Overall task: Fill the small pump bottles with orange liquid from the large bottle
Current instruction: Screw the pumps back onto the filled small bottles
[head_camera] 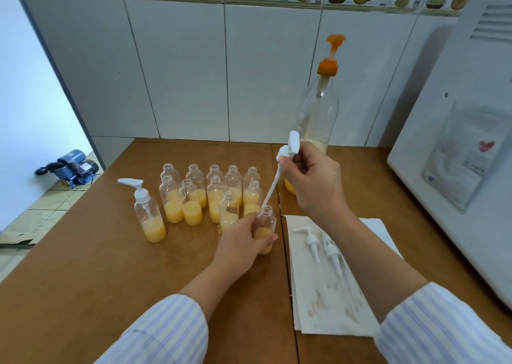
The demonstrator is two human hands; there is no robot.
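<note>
My left hand (241, 240) grips a small clear bottle (266, 220) partly filled with orange liquid, standing on the wooden table (110, 266). My right hand (314, 179) pinches a white pump head (289, 146) above it; the pump's tube slants down with its tip at the bottle's open mouth. The large bottle (318, 108) with an orange pump stands behind my right hand, nearly empty. Several open small bottles (194, 194) with orange liquid stand in a cluster to the left. One small capped bottle (148, 214) with a white pump stands apart at the cluster's left.
Two loose white pumps (324, 248) lie on a white paper towel (313, 302) right of my left hand. A white appliance (457, 155) fills the right side. A tiled wall stands behind the table. A blue pump motor (70, 168) sits on the floor at left.
</note>
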